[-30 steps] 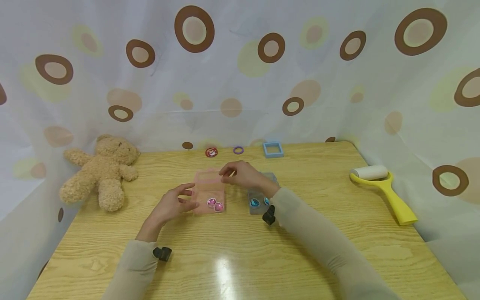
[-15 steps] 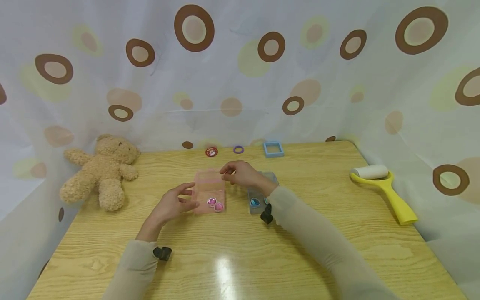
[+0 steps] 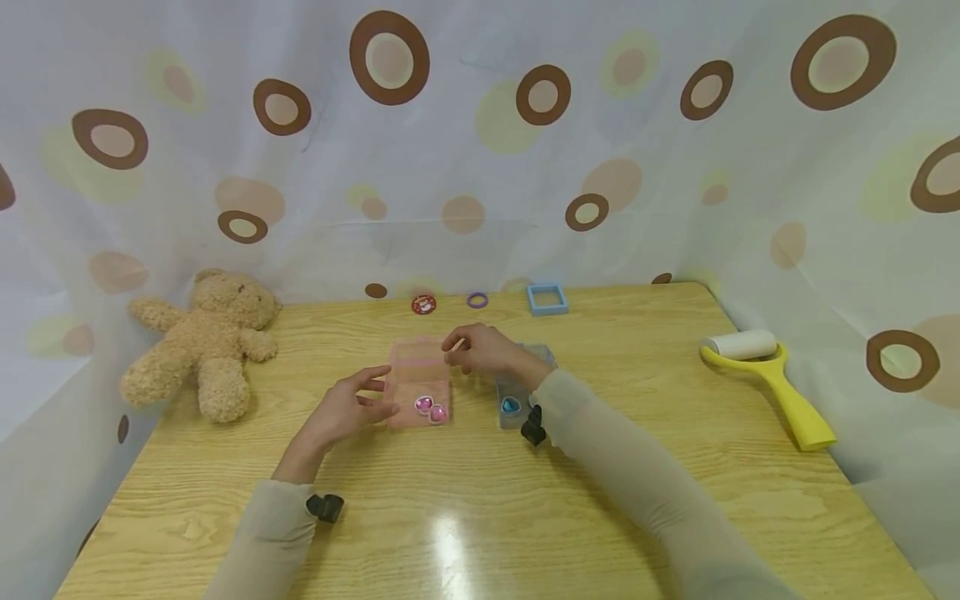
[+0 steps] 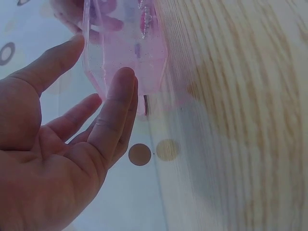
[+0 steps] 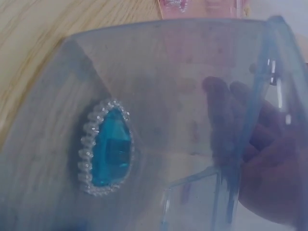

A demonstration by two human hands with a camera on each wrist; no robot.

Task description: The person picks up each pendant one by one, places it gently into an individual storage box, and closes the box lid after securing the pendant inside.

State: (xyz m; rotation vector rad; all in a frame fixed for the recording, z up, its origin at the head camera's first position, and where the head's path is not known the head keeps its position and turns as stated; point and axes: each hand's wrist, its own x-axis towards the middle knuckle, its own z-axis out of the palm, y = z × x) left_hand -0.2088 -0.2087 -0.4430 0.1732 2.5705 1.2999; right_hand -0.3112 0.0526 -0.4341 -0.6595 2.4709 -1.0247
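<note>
A translucent pink box stands with its lid raised at the table's middle, two pink gems with beaded rims lying in it. My left hand is at the box's left side, thumb and fingers spread; its fingertips overlap the pink wall in the left wrist view. Beside the lid's right edge hovers my right hand, fingers loosely bent, nothing visible between them. Under my right forearm sits a translucent blue-grey box. A blue gem with a beaded rim lies in it; the sleeve covers part of this box.
A red round badge, a purple ring and a light-blue square frame lie along the back edge. Far left sits a teddy bear. A yellow-handled roller leans at the right against the patterned curtain.
My right forearm has shifted slightly left, and its sleeve now covers the second blue gem. The right hand's fingers have moved a little away from the pink lid. My left hand stays put.
</note>
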